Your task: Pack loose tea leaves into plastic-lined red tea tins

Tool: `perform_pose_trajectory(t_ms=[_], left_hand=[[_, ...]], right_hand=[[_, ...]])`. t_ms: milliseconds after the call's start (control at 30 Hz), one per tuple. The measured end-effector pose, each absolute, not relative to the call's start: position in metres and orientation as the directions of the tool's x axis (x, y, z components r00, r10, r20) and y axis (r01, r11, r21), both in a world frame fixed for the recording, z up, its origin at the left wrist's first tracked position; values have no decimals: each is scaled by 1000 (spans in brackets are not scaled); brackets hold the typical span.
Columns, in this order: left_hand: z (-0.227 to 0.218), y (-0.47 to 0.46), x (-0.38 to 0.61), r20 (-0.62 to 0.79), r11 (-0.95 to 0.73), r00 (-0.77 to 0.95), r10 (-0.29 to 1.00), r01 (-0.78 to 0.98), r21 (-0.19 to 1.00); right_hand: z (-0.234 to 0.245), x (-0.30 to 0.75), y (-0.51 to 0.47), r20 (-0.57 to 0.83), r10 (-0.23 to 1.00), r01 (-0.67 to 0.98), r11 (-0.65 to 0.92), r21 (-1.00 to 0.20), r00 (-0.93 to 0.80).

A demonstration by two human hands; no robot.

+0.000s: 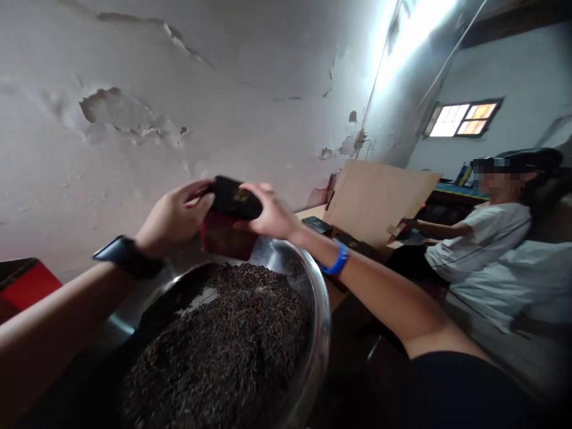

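Above the far side of a large metal bowl [322, 298], my two hands hold a small box. Its black lid [236, 196] bears a gold mark, and its dark red body [227, 235] shows below. My left hand [176, 214] grips the box's left end, with the fingers partly hidden behind it. My right hand [272, 211] is closed on the right end, thumb below and fingers at the top. Whether the lid is fully seated I cannot tell. Dark, dry, loose tea-like leaves [232, 333] fill much of the bowl; a pale patch shows among them.
A peeling wall [250, 119] rises close behind the bowl. To the right are an open cardboard box [379, 196] and several dark boxes [317, 224]. A seated person [482, 238] in a white shirt handles a dark item there. A red box [31, 286] stands at far left.
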State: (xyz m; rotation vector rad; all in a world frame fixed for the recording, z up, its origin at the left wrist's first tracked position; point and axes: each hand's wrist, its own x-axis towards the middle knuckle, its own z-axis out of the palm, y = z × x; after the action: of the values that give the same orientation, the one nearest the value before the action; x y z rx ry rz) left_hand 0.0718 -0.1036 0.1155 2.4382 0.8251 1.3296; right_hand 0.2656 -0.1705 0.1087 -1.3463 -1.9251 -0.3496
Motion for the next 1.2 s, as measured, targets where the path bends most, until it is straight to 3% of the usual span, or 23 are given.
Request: perform_pose_trajectory(t_ms=[100, 233, 400, 600, 867, 1067, 1200], left_hand=[[142, -137, 136, 771, -901, 466, 434, 217, 377], [128, -142, 227, 763, -959, 605, 228, 4, 283], [79, -133, 298, 659, -961, 726, 199, 12, 277], [38, -109, 318, 494, -919, 793, 356, 201, 340], [13, -82, 292, 265, -916, 884, 386, 334, 221], [25, -71, 181, 262, -950, 913, 312, 306, 65], [43, -57, 61, 200, -855, 832, 518, 509, 96]], right_hand=[[148, 309, -225, 777, 629, 974, 180, -141, -4], [150, 367, -271, 751, 620, 972, -188, -139, 227], [111, 424, -267, 639, 623, 882, -421, -213, 451], [66, 438, -218, 452, 668, 804, -533, -265, 591], [-2, 416, -166, 274, 696, 744, -576, -339, 664], [-28, 427, -152, 164, 694, 692, -608, -389, 701], [-41, 453, -136, 188, 704, 708, -579, -404, 684]])
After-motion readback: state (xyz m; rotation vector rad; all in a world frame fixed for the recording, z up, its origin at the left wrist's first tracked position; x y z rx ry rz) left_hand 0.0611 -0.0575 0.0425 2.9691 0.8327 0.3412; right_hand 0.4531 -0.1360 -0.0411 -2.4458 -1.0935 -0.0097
